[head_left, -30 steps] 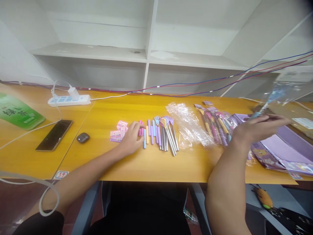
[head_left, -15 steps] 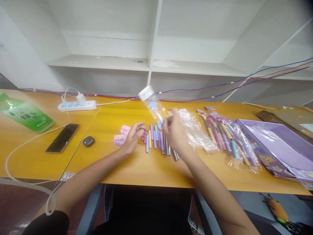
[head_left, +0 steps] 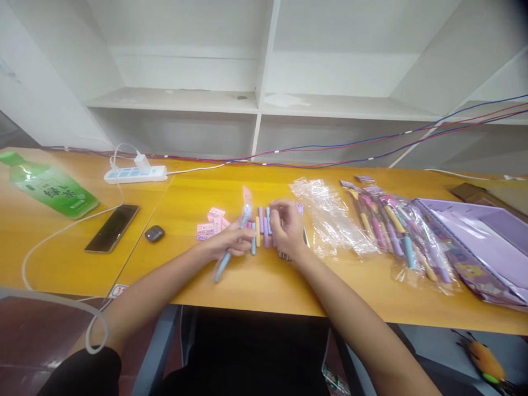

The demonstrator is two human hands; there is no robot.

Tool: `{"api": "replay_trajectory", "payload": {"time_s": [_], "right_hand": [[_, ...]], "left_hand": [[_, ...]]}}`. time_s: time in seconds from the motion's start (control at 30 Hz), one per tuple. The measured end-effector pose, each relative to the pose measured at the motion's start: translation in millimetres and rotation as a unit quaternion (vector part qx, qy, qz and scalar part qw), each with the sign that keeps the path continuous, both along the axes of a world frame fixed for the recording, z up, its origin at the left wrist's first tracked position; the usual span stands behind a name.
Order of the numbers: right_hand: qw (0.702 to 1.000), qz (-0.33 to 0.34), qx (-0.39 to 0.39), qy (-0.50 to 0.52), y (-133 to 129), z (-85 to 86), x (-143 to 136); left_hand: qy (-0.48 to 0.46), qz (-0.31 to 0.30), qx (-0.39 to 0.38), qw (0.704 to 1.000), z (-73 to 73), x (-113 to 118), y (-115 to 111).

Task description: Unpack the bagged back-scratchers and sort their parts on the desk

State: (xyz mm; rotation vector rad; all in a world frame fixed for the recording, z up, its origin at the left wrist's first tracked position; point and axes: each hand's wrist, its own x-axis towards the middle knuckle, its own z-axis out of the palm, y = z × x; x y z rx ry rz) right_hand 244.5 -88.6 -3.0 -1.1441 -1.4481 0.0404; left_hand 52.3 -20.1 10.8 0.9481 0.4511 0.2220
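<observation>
My left hand (head_left: 233,240) is closed around a light-blue-handled back scratcher (head_left: 223,267) in a clear sleeve, tilted, with a pink card at its upper end. My right hand (head_left: 286,225) has its fingers curled in over the row of back scratchers; whatever may be in them is hidden. Between the hands lie several pastel handles, among them a yellow handle (head_left: 258,231) and a purple handle (head_left: 261,220). Beside my right hand a small purple claw head (head_left: 300,208) shows, and metal rods (head_left: 284,256) stick out below. Left of them lie pink cards (head_left: 216,219).
Clear plastic sleeves (head_left: 330,220) lie to the right, then bagged back scratchers (head_left: 391,220) and a purple bag (head_left: 487,236). To the left are a black case (head_left: 154,234), a phone (head_left: 112,228), a green bottle (head_left: 53,187) and a power strip (head_left: 134,175).
The sleeved light-blue back scratcher has passed from beside my right hand into my left hand, which has closed. My right hand is now curled over the row.
</observation>
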Motion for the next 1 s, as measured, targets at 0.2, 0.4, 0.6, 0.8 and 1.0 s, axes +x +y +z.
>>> {"api": "replay_trajectory", "payload": {"time_s": [0.2, 0.4, 0.6, 0.8, 1.0], "right_hand": [[0.979, 0.121, -0.140, 0.080, 13, -3.1, 22], [0.950, 0.166, -0.224, 0.139, 9, -12.8, 10], [0.974, 0.091, -0.203, 0.042, 3, -11.6, 5], [0.991, 0.055, -0.120, -0.033, 7, -11.0, 3], [0.991, 0.048, -0.112, -0.062, 9, -12.7, 5]], "left_hand": [[0.028, -0.104, 0.006, 0.994, -4.6, -1, 0], [0.049, 0.027, 0.185, 0.981, -20.8, 5, 5], [0.060, 0.044, 0.271, 0.960, -26.2, 4, 9], [0.067, 0.056, 0.326, 0.941, -23.1, 3, 6], [0.078, 0.072, 0.356, 0.928, -21.9, 4, 2]]}}
